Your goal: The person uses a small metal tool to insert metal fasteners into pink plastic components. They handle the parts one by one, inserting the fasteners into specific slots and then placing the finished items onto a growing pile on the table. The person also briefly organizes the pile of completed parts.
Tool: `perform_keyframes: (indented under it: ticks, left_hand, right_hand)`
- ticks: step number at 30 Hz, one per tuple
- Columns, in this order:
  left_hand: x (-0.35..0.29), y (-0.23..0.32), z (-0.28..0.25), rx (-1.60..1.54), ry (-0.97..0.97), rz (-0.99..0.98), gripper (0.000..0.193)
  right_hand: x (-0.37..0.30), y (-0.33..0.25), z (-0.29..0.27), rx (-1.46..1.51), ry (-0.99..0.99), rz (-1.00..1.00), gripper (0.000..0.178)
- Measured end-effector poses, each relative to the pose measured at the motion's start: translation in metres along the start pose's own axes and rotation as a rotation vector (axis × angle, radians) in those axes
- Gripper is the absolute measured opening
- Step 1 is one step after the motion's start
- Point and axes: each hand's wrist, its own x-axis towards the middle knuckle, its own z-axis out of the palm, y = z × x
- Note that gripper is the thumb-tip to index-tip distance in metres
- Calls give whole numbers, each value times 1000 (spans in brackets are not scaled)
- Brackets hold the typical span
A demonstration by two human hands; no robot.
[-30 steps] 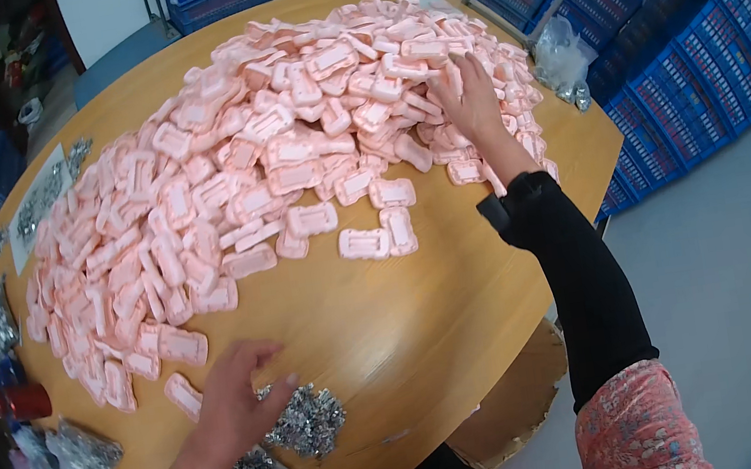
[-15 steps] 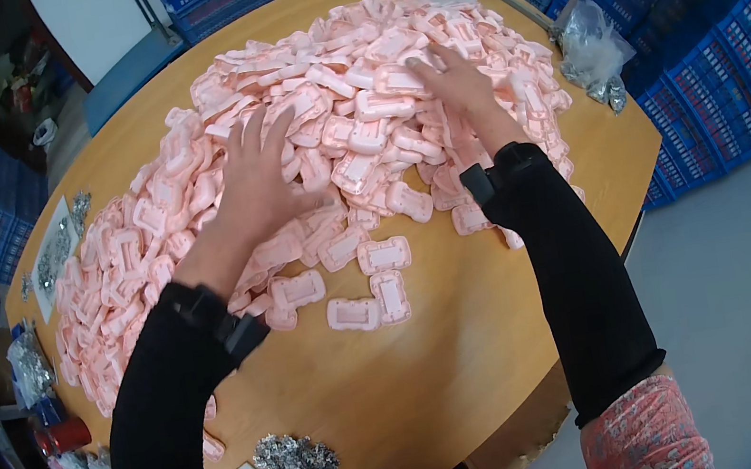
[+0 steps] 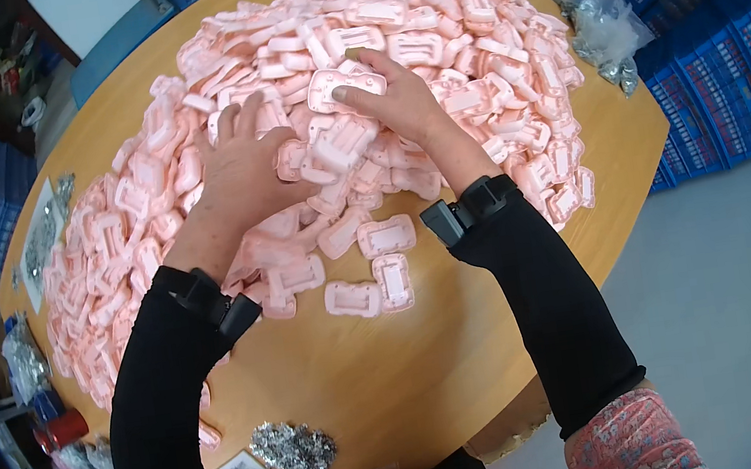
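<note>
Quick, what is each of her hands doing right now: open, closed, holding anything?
Left hand: open, fingers spread flat on the heap of pink plastic parts, gripping nothing.
Right hand: closed on one pink plastic part, pinched at the top of the heap.

Both hands on pink plastic pieces (image 3: 423,26), wooden table (image 3: 395,376)

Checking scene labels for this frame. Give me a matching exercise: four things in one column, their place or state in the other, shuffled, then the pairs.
Things
1. right hand
2. left hand
3. small metal parts
4. clear plastic bag

Places or states
A. lies at the table's right edge, beside the blue crates
B. rests palm down, fingers spread, on the pile of pink plastic parts
C. heaped on the bare wooden table near the person
D. grips one pink plastic piece on top of the pile

Pairs: 1-D, 2-B, 3-C, 4-A
</note>
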Motion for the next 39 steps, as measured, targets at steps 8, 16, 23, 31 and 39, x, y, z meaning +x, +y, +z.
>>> perform_keyframes:
  ticks: [8, 16, 23, 31, 39]
  left_hand:
    - [-109, -40, 13, -3, -57, -38, 77]
    - [-176, -67, 11, 17, -69, -153, 71]
    - [-191, -80, -15, 63, -150, -263, 66]
    - [-161, -54, 16, -83, 250, -123, 46]
    - [-41, 135, 61, -340, 227, 389, 61]
  right_hand:
    - [-52, -28, 91, 57, -70, -161, 76]
    - [-92, -52, 149, 133, -117, -196, 72]
    - [-126, -78, 148, -182, -141, -426, 63]
    - [-96, 0, -92, -102, 583, -179, 45]
    - [-45, 145, -241, 121, 556, 297, 84]
